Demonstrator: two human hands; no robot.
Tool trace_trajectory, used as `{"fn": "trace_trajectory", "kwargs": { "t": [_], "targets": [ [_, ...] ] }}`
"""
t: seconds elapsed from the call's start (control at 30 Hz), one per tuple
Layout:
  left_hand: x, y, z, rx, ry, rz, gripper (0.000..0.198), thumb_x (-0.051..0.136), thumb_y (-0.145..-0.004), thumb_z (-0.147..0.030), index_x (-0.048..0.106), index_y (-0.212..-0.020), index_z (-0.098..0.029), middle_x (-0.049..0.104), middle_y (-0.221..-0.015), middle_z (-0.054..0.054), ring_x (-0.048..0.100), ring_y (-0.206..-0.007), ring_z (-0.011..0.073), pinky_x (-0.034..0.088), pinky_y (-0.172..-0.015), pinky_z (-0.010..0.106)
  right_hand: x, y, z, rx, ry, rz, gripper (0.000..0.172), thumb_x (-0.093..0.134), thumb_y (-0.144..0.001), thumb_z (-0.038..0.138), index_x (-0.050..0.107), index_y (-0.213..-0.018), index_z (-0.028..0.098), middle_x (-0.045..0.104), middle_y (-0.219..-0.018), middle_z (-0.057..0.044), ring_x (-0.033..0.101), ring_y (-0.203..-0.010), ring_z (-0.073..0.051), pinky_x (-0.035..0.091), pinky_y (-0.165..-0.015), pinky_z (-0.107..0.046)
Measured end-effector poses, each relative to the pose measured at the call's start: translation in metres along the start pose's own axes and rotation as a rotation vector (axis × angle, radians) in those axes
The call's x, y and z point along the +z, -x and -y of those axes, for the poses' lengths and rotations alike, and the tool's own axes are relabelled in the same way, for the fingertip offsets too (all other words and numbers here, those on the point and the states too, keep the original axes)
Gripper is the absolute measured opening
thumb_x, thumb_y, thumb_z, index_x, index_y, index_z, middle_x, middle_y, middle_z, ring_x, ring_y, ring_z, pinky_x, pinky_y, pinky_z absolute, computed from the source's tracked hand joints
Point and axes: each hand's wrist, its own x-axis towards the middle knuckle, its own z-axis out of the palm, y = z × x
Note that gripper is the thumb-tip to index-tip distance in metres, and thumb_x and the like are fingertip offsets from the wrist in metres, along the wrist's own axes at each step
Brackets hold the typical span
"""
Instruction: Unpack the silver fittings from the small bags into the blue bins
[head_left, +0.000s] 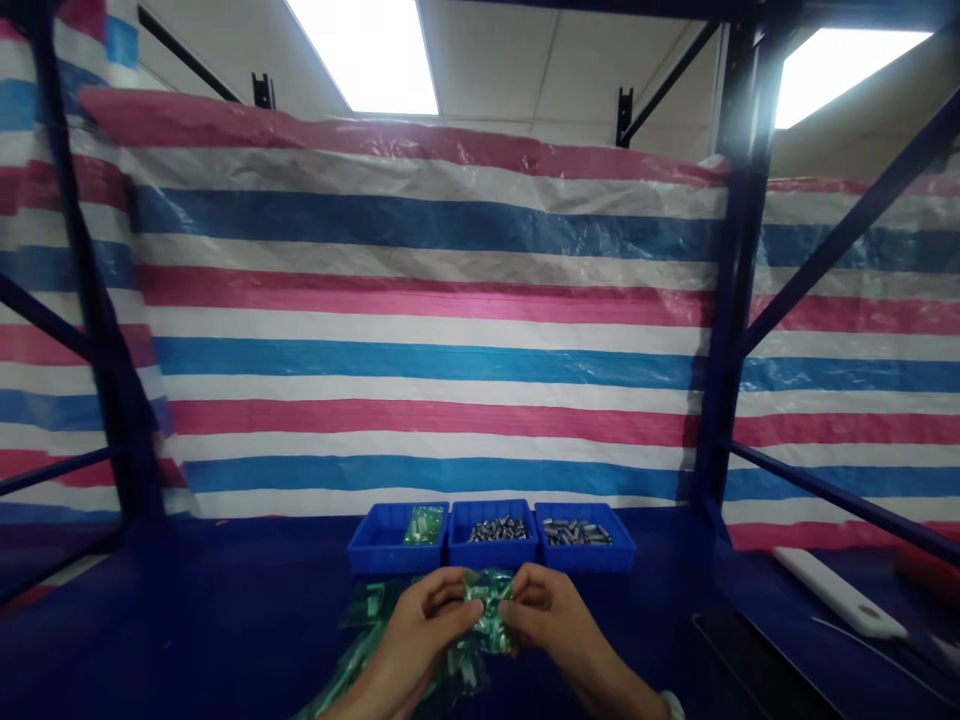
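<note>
Between my two hands is a small clear-green plastic bag (491, 612), held up just in front of the bins. My left hand (433, 622) pinches its left side between thumb and fingers. On its right side my right hand (551, 618) pinches it the same way. What lies inside the bag is too small to make out. Under and beside my left wrist, more green plastic bags (360, 655) lie in a loose pile on the dark blue surface.
Three blue bins stand in a row: the left bin (370, 550) holds a green packet (424, 525), the middle bin (493, 553) and right bin (589, 558) hold small metallic pieces. At right lie a white bar-shaped device (840, 592) and a black flat object (757, 665). Blue rack posts (724, 330) frame the sides.
</note>
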Motion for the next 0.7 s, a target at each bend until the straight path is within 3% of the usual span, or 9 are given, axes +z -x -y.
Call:
{"fn": "trace_trajectory", "kwargs": {
  "t": [0.1,0.17,0.23,0.3,0.4,0.5,0.6,0.63,0.7],
  "targets": [
    [0.001,0.001,-0.005,0.067,-0.039,0.020,0.036,0.084,-0.059,-0.028,0.068,-0.089,-0.016,0.069,-0.087,0.009,0.064,-0.078,0.0211,0.049,-0.073,0.031,0.000,0.001,0.000,-0.097,0.000,0.010,0.033,0.075,-0.067,0.040,0.051,-0.073,0.018,0.061,-0.066,0.002,0.058,-0.051,-0.011,0.046,-0.049,-0.023],
    [0.000,0.002,-0.011,0.156,-0.143,0.070,0.024,0.079,-0.065,-0.025,0.067,-0.085,-0.018,0.068,-0.087,0.008,0.064,-0.082,0.0222,0.050,-0.073,0.032,-0.001,0.003,0.004,-0.263,0.097,-0.015,0.021,0.070,-0.075,0.031,0.053,-0.077,0.019,0.061,-0.077,0.000,0.061,-0.064,-0.015,0.050,-0.058,-0.026],
    [-0.004,0.005,-0.016,0.386,-0.344,0.129,0.004,0.070,-0.073,-0.021,0.067,-0.073,-0.020,0.068,-0.087,0.008,0.063,-0.087,0.0236,0.050,-0.076,0.035,-0.004,0.006,0.008,-0.506,0.318,-0.059,0.006,0.061,-0.080,0.019,0.057,-0.075,0.020,0.061,-0.087,-0.004,0.061,-0.083,-0.020,0.050,-0.074,-0.032],
    [-0.011,0.008,-0.017,0.708,-0.576,0.179,0.014,0.062,-0.080,-0.018,0.069,-0.068,-0.022,0.069,-0.091,0.009,0.062,-0.094,0.0254,0.049,-0.083,0.040,-0.007,0.010,0.010,-0.763,0.581,-0.105,0.017,0.053,-0.079,0.006,0.060,-0.074,0.021,0.059,-0.099,-0.006,0.057,-0.098,-0.023,0.045,-0.086,-0.038],
    [-0.022,0.012,-0.013,1.040,-0.844,0.227,0.022,0.055,-0.087,-0.015,0.073,-0.084,-0.027,0.073,-0.093,0.008,0.061,-0.099,0.0257,0.045,-0.092,0.045,-0.011,0.014,0.010,-1.024,0.830,-0.152,0.031,0.046,-0.076,-0.003,0.063,-0.077,0.024,0.056,-0.108,-0.005,0.053,-0.105,-0.024,0.043,-0.090,-0.042],
    [-0.027,0.014,-0.013,1.151,-0.989,0.318,0.025,0.051,-0.089,-0.013,0.072,-0.095,-0.026,0.074,-0.097,0.009,0.063,-0.098,0.0253,0.047,-0.091,0.045,-0.013,0.016,0.007,-1.071,0.893,-0.189,0.030,0.048,-0.078,-0.001,0.063,-0.080,0.025,0.056,-0.108,-0.006,0.054,-0.105,-0.025,0.044,-0.090,-0.043],
    [-0.028,0.009,-0.019,1.104,-1.029,0.394,0.026,0.049,-0.088,-0.011,0.069,-0.102,-0.021,0.072,-0.099,0.013,0.065,-0.093,0.0243,0.051,-0.084,0.040,-0.014,0.015,0.002,-0.992,0.871,-0.255,0.021,0.054,-0.083,0.009,0.063,-0.092,0.025,0.056,-0.110,-0.008,0.055,-0.105,-0.026,0.046,-0.090,-0.043],
    [-0.030,0.005,-0.022,1.073,-1.017,0.358,0.026,0.048,-0.088,-0.011,0.067,-0.103,-0.020,0.071,-0.099,0.013,0.065,-0.092,0.0239,0.051,-0.083,0.039,-0.014,0.014,0.001,-0.954,0.855,-0.285,0.018,0.055,-0.084,0.013,0.062,-0.095,0.025,0.056,-0.111,-0.009,0.055,-0.105,-0.027,0.046,-0.090,-0.042],
    [-0.036,-0.008,-0.030,1.000,-0.985,0.174,0.023,0.046,-0.089,-0.014,0.063,-0.103,-0.019,0.069,-0.099,0.013,0.063,-0.096,0.0236,0.050,-0.086,0.039,-0.013,0.013,-0.003,-0.872,0.818,-0.345,0.013,0.056,-0.087,0.021,0.062,-0.098,0.023,0.056,-0.112,-0.010,0.055,-0.106,-0.028,0.046,-0.090,-0.041]
  ]
}}
